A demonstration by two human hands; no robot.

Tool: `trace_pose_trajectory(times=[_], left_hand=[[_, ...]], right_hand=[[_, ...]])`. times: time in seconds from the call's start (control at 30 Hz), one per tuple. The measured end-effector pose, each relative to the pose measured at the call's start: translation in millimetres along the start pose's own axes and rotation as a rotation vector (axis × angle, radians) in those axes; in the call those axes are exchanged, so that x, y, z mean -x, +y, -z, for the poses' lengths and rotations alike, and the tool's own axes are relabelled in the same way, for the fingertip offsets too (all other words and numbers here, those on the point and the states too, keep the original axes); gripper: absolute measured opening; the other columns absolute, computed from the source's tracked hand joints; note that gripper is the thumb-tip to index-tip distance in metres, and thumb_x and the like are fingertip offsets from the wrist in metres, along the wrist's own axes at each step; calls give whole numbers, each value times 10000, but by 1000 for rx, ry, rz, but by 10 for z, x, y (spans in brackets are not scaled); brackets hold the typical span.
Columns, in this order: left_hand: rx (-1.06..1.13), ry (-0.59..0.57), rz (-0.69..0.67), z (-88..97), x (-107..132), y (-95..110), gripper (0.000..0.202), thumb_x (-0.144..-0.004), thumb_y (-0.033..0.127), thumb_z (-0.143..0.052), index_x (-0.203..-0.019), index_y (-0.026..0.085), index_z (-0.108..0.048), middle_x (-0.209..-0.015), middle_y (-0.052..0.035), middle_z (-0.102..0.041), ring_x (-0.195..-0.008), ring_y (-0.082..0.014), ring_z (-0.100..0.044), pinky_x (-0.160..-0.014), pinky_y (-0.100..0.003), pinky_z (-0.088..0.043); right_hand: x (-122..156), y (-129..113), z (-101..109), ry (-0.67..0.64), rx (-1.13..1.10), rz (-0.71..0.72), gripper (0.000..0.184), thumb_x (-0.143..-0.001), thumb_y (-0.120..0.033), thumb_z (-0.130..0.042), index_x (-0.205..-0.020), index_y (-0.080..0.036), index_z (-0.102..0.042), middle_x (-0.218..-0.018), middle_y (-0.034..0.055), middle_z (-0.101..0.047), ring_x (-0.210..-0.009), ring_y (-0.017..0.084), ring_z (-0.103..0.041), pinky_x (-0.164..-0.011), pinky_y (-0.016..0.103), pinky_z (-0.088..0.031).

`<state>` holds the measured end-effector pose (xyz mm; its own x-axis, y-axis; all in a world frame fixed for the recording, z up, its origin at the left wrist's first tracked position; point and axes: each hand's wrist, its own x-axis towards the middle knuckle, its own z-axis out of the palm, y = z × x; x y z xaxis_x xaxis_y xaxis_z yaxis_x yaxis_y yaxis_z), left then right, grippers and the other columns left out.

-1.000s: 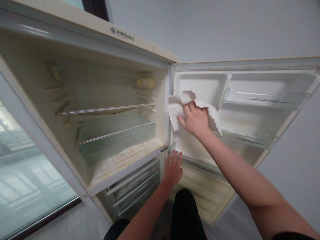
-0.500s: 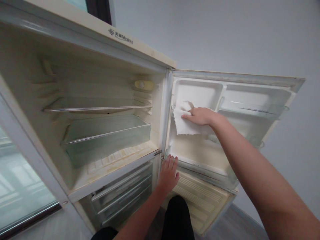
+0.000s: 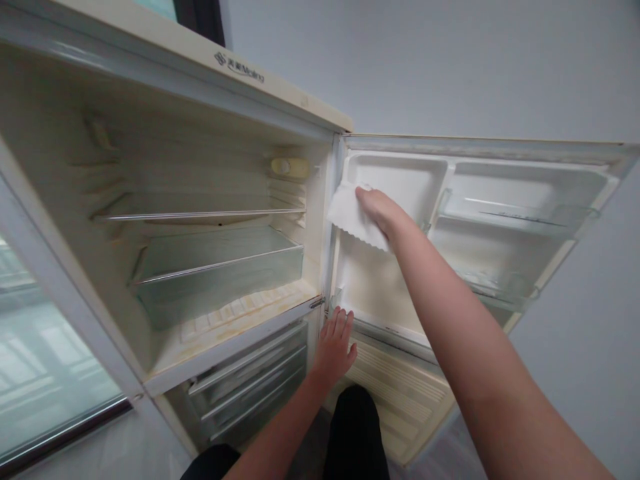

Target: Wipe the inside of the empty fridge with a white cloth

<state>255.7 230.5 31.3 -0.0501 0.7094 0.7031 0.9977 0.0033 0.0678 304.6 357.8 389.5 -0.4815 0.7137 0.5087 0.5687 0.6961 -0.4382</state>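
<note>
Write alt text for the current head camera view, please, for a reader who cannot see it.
A person's right hand holds a white cloth at the inside of an open fridge door. The left hand, fingers open, is lower down near the hinge. At left, the fridge holds a clear shelf and a clear drawer.

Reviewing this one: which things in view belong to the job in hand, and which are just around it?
In the job:
- white sheet, gripped by the right hand
- upper door, open behind the sheet
- left hand, near that door's lower corner

Just around:
- glass shelf
- clear bin
- lower drawers
- lower door
</note>
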Motion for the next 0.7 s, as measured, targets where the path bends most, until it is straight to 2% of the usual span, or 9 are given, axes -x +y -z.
trace_pose_trajectory(times=[0.1, 0.23, 0.37, 0.47, 0.57, 0.63, 0.7], left_hand=[[-14, -18, -5, 4, -5, 3, 804, -876, 262, -622, -1612, 148, -318, -1581, -168, -498, -1531, -324, -380, -1141, -460, -459], [-30, -24, 1, 14, -10, 11, 793, -879, 253, -619, -1607, 136, -328, -1582, -166, -495, -1533, -320, -375, -1137, -449, -468], [-29, -32, 1, 27, -10, 13, 804, -874, 253, -629, -1608, 141, -319, -1582, -167, -493, -1539, -317, -366, -1137, -453, -468], [-27, -46, -2, 31, -7, 10, 808, -873, 255, -634, -1608, 142, -317, -1586, -169, -488, -1544, -315, -357, -1143, -452, -463], [-33, -51, 3, 34, 0, 1, 794, -875, 252, -637, -1598, 130, -332, -1589, -176, -482, -1548, -311, -349, -1147, -444, -460], [-34, -51, 8, 42, 6, -14, 784, -874, 238, -632, -1593, 128, -339, -1588, -173, -484, -1545, -310, -354, -1144, -443, -461], [-27, -54, 6, 58, 12, -35, 767, -878, 225, -619, -1589, 134, -349, -1585, -164, -492, -1540, -308, -364, -1141, -441, -463]], right_hand=[[-102, 50, -25, 15, -150, -47, 706, -1106, -428, -109, -1428, -16, -585, -1321, 225, -687, -1184, 264, -698, -979, 378, -550], [-192, 89, -53, 201, -297, 157, 834, -1077, -599, -31, -1463, -89, -566, -1192, 179, -734, -1130, 284, -691, -958, 438, -546], [-207, -31, -105, 336, -241, 247, 844, -1051, -671, -40, -1537, -143, -483, -1291, 165, -690, -1260, 288, -618, -1049, 477, -495], [-169, -193, -159, 382, -110, 299, 745, -1083, -544, -19, -1561, -162, -444, -1401, 164, -633, -1354, 285, -548, -1128, 514, -433], [-130, -303, -213, 371, 57, 341, 659, -1088, -329, -1, -1590, -124, -374, -1574, 160, -486, -1486, 213, -413, -1227, 435, -332], [-124, -299, -220, 307, 189, 361, 632, -1099, -371, -100, -1639, -74, -241, -1684, 182, -305, -1573, 212, -261, -1261, 410, -269], [-129, -222, -172, 214, 305, 393, 749, -1087, -513, -229, -1671, -63, -97, -1722, 209, -175, -1606, 268, -162, -1266, 474, -249]])
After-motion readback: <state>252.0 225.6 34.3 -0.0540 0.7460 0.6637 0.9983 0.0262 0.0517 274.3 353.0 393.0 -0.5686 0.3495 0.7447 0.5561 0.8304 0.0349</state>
